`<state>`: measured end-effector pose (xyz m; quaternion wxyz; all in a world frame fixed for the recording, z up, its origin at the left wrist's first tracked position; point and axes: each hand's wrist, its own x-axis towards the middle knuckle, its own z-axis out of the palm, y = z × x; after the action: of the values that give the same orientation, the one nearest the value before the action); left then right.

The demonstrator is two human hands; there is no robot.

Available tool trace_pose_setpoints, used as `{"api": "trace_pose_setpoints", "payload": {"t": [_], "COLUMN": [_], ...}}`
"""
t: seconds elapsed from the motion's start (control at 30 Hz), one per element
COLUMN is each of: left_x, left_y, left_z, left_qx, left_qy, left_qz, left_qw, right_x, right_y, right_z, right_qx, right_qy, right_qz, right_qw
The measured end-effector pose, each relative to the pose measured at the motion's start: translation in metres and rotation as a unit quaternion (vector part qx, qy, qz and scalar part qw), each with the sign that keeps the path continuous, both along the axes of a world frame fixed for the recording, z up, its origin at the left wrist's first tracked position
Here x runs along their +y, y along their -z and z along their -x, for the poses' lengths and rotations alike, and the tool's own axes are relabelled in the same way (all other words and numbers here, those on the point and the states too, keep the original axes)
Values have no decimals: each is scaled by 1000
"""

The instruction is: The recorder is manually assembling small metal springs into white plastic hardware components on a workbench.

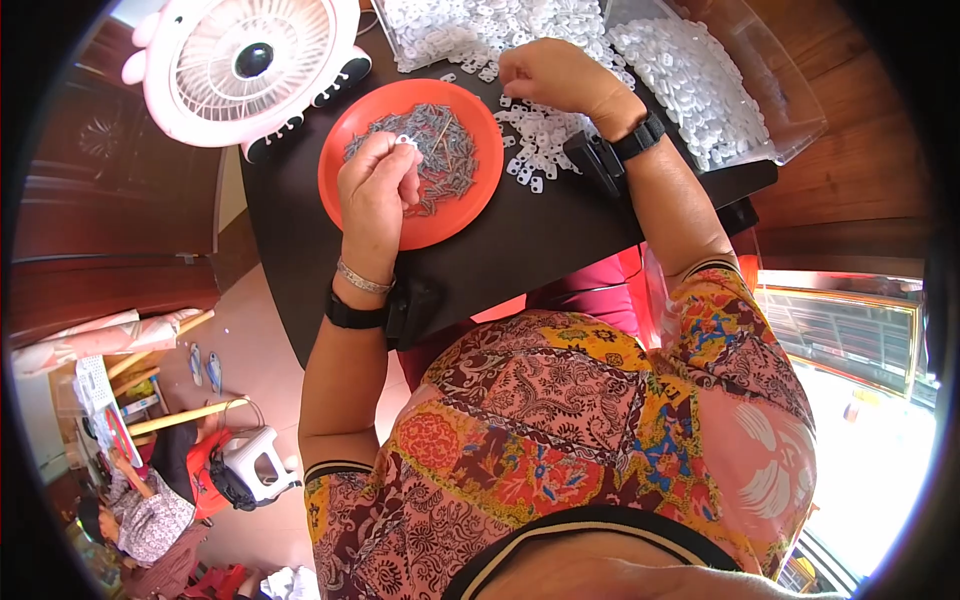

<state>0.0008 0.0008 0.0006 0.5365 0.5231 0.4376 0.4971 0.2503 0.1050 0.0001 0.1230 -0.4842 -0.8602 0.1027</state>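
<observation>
My left hand [375, 200] is over a round red plate [484, 205], its thumb and fingers pinched on a small white plastic piece [405, 142]. Many thin grey pieces [455, 180], screw-like in shape, lie heaped in the plate. Farther right, my right hand [562, 76] reaches over a loose pile of flat white plastic pieces with holes [545, 140]. Its fingers are curled together and point down at the left. Whatever they may hold is hidden. Both wrists wear black straps with a dark block attached.
A pink-and-white fan [255, 60] stands at the far left of the dark table [300, 250]. More white pieces [450, 35] fill the far side. A clear bin [800, 115] of white pieces sits at the right. Another person [155, 520] is seated low at the left.
</observation>
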Motion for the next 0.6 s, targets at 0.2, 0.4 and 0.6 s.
{"api": "trace_pose_setpoints", "payload": {"t": [0.2,0.4,0.6], "left_x": [-3,-1,3], "left_y": [-3,-1,5], "left_z": [0,0,3], "left_qx": [-38,-86,-117], "left_qy": [26,50,61], "left_qz": [52,42,34], "left_qw": [998,994,991], "right_x": [-15,-34,-49], "right_y": [-8,-4,-10], "right_z": [31,53,63], "right_qx": [408,475,444], "right_qy": [-95,-138,-160], "right_qz": [293,325,317], "right_qw": [859,806,823]}}
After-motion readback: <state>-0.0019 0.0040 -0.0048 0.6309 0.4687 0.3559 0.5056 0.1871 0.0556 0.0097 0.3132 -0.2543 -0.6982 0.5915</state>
